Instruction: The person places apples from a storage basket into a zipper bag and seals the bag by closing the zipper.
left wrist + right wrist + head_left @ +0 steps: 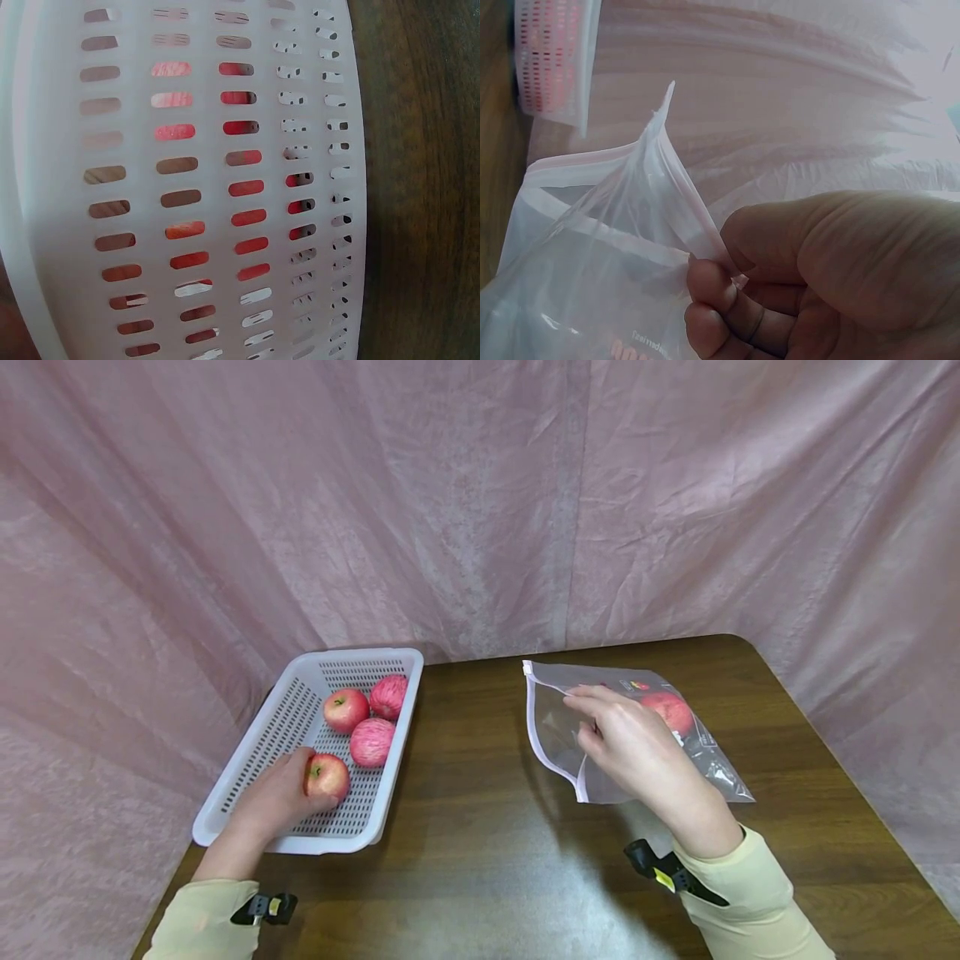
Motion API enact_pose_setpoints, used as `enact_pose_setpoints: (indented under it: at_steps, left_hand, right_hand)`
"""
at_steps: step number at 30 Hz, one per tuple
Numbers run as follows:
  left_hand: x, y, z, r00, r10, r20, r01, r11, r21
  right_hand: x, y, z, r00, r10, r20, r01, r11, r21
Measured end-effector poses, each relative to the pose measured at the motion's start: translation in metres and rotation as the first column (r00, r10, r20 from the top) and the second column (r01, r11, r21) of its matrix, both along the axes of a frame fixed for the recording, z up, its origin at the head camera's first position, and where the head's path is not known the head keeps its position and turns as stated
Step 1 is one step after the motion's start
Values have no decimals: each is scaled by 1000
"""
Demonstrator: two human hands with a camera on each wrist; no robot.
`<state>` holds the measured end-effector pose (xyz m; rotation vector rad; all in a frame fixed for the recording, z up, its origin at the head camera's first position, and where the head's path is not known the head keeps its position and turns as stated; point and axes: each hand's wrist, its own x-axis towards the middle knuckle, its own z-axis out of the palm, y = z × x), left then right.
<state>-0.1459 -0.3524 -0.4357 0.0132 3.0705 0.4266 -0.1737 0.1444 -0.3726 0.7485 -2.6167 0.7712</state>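
Note:
My left hand (273, 797) reaches into a white slotted plastic basket (322, 845) and grips a red-yellow apple (330, 778) near its front end. The left wrist view shows mostly the basket's side wall (206, 109), with red fruit and bits of the hand behind its slots. On the right, my right hand (637, 743) pinches the mouth edge of a clear zip bag (553, 718) between thumb and fingers, as the right wrist view shows. The bag (577, 285) gapes toward the left. One red apple (667, 712) lies inside it, partly covered by the hand.
Three more apples sit in the basket: a red-yellow one (347, 710), a striped pink one (388, 696) behind, and another striped one (372, 742) by the right wall. Brown wooden tabletop (465, 827) lies between basket and bag. A pink curtain (480, 510) hangs behind the table.

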Motion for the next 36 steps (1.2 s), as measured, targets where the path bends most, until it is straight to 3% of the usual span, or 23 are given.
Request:
enact_pose_setpoints:
  at_steps: [18, 36]
  left_hand:
    - [1, 5, 1, 998, 68, 1, -68, 997, -23]
    - [1, 23, 12, 982, 141, -127, -142, 990, 5]
  right_hand:
    - [-1, 0, -1, 1000, -15, 2, 15, 1000, 0]
    - [0, 0, -1, 1000, -10, -12, 10, 1000, -5]
